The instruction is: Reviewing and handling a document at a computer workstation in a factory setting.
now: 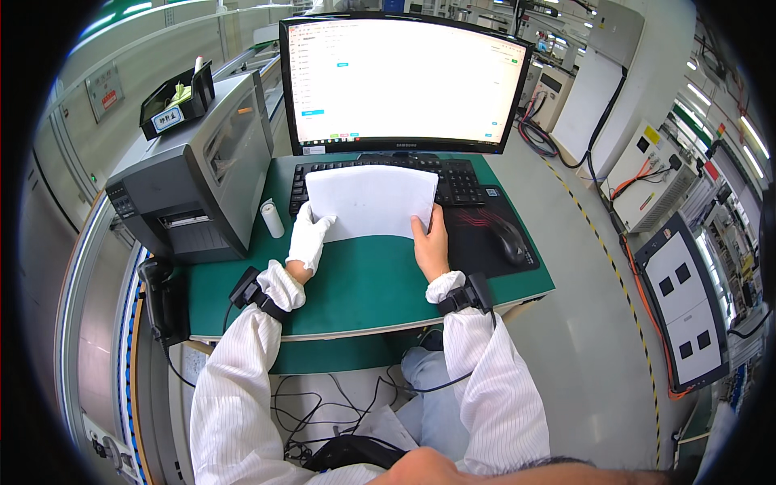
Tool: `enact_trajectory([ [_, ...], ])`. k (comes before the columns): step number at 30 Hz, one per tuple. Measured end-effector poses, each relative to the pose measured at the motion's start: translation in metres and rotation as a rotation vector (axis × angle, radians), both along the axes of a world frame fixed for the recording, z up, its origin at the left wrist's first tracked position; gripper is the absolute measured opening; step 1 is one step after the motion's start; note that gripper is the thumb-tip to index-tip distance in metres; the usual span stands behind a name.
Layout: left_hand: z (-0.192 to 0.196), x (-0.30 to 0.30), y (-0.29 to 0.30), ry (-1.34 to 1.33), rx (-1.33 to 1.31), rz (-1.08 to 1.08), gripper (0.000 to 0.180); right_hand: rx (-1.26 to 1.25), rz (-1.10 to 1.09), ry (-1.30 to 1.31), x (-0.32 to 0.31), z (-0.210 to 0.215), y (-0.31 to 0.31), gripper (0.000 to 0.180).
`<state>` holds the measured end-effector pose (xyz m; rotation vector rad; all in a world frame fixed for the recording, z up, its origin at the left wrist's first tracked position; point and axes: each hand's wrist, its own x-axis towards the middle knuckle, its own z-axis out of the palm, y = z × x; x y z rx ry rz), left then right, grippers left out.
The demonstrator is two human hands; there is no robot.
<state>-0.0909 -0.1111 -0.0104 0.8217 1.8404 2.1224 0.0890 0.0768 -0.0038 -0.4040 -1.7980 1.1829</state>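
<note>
A white sheet of paper, slightly bowed, is held up between both hands above the green desk. My left hand, in a white glove, grips its lower left edge. My bare right hand pinches the lower right edge, thumb on the near face. Whether it is one sheet or a thin stack I cannot tell. Behind the paper lies a black keyboard, partly hidden by it. A small white roll stands to the left of my gloved hand. Black straps with small boxes sit on both wrists.
A lit monitor stands at the back. On the left are a grey label printer with a black bin on top, and a handheld scanner. A mouse rests on a black pad at right. Cables hang below the desk.
</note>
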Motion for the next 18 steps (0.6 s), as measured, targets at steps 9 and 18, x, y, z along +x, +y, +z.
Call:
enact_trajectory([
  [9,-0.002,-0.002,0.003,-0.002,-0.020,0.005,0.038,-0.060,0.049,0.042,-0.005,-0.012,0.012,0.034],
  [18,-0.002,-0.003,0.001,-0.002,-0.015,0.009,0.037,-0.153,0.115,0.079,-0.004,-0.003,0.000,0.041],
])
